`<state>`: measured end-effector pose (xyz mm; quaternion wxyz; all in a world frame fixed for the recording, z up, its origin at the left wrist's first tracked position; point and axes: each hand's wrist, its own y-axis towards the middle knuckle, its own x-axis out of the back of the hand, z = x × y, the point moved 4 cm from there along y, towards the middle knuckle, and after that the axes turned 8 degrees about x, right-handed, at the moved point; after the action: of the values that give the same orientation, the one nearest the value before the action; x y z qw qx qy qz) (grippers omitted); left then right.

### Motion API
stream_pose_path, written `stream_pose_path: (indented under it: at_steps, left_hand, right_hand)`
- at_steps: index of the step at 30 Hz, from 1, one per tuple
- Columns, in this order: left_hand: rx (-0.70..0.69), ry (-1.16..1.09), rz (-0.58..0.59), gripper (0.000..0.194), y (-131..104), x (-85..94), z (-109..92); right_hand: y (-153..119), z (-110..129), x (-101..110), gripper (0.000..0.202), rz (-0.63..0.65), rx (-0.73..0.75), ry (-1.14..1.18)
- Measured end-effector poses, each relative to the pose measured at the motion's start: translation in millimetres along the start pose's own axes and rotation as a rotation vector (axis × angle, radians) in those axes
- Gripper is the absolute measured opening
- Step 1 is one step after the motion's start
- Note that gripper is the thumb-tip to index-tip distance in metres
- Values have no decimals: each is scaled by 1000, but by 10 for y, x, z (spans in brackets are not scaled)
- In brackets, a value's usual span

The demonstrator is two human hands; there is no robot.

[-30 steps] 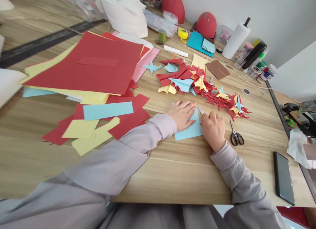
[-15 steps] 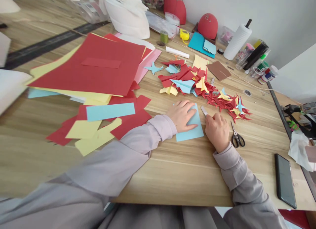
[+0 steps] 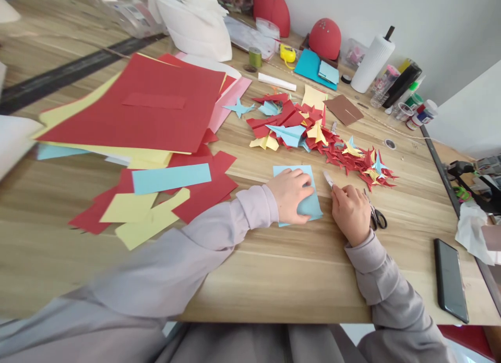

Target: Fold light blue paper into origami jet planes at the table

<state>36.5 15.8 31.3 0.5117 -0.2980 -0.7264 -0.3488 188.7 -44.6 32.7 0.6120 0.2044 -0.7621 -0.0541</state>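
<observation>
A folded sheet of light blue paper (image 3: 312,202) lies on the table in front of me, its lower right corner slightly raised. My left hand (image 3: 290,196) rests over it with fingers curled and the thumb at its lower right part, gripping the paper. To the right, my right hand (image 3: 351,212) is closed round a small craft knife (image 3: 327,179), whose pale blade points up and left, apart from the paper. The handle is hidden in my fist. Black-handled scissors (image 3: 379,218) lie partly behind that hand.
Folded red, blue and yellow paper pieces (image 3: 291,136) are heaped beyond my hands. Large red sheets (image 3: 156,125) and cut strips, one of them a blue strip (image 3: 172,178), lie on the left. A phone (image 3: 451,279) sits near the right edge, with bottles (image 3: 425,114) at the back.
My left hand's fingers went from flat on the blue paper to curled, and the paper's lower right edge has lifted. My right hand shifted slightly right and down with the craft knife, covering part of the scissors.
</observation>
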Motion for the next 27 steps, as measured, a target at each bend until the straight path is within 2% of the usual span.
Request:
stream_pose_path:
  at_steps: [8, 11, 13, 16, 20, 24, 27]
  left_hand:
    - [-42, -281, -22, 21, 51, -47, 218]
    - [-64, -336, -26, 15, 62, -38, 267]
    - [-70, -345, -33, 14, 66, -36, 286]
    - [-81, -354, -43, 12, 69, -40, 299]
    - [-93, -357, -49, 13, 69, -42, 307]
    - [-80, -353, -20, 11, 53, -45, 303]
    - [-67, -324, 19, 29, 31, -42, 258]
  right_hand:
    - [-136, -55, 127, 27, -157, 90, 145]
    - [-190, -28, 222, 28, -215, 245, 267]
    - [-244, 32, 273, 29, -191, 403, 336]
    - [-330, 97, 322, 29, -137, 516, 355]
    - [-400, 109, 338, 27, -89, 535, 352]
    - [-400, 62, 297, 24, -58, 482, 331]
    - [-386, 42, 247, 23, -46, 453, 312]
